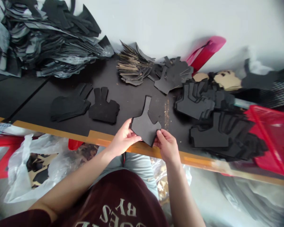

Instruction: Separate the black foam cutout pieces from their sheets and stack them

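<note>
My left hand point(123, 138) and my right hand point(167, 145) grip opposite sides of a flat black foam cutout point(144, 126) with a narrow neck, holding it over the table's front edge. Its neck points away from me. Two stacks of similar cutouts point(103, 105) point(69, 102) lie to the left of my hands. Larger stacks of black cutouts point(194, 102) point(217, 134) lie to the right. Nothing else lies between my hands and the cutout.
The black tabletop point(130, 94) has a wooden front edge point(137, 148). A large heap of black and grey sheet scraps point(49, 41) lies at the back left. A red mesh basket point(272, 135) stands at the right. A white plastic bag point(30, 167) with scraps sits on the floor at lower left.
</note>
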### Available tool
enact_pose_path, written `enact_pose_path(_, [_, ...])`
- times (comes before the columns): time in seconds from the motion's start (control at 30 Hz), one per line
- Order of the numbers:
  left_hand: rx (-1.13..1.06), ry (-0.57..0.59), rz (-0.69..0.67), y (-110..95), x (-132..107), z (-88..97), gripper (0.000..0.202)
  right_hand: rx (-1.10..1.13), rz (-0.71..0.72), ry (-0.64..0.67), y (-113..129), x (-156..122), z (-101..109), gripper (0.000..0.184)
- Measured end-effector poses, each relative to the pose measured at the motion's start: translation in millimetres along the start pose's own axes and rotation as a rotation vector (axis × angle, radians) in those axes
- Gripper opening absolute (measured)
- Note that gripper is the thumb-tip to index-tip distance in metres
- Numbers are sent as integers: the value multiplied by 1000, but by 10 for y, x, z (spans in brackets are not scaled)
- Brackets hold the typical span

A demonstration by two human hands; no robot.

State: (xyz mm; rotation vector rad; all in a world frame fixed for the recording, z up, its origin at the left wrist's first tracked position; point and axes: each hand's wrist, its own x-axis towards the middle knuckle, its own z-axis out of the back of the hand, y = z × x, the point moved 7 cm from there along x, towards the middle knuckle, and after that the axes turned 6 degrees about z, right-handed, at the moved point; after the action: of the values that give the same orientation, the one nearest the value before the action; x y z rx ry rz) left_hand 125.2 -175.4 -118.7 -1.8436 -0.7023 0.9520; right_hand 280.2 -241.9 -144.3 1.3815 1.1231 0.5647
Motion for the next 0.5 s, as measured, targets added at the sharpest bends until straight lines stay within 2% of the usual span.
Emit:
enact_pose_path(0.2, [41, -24, -25, 14, -26, -10, 71, -38, 13, -18, 36, -10, 3, 34])
enact_pose_path(0.37, [-64, -12, -17, 6, -48, -20, 67, -113, 43, -40, 107, -45, -29, 35])
enact_pose_path(0.5, [-112, -93, -28, -24, 4, 135, 51, -182, 81, -4, 170, -106, -91, 33])
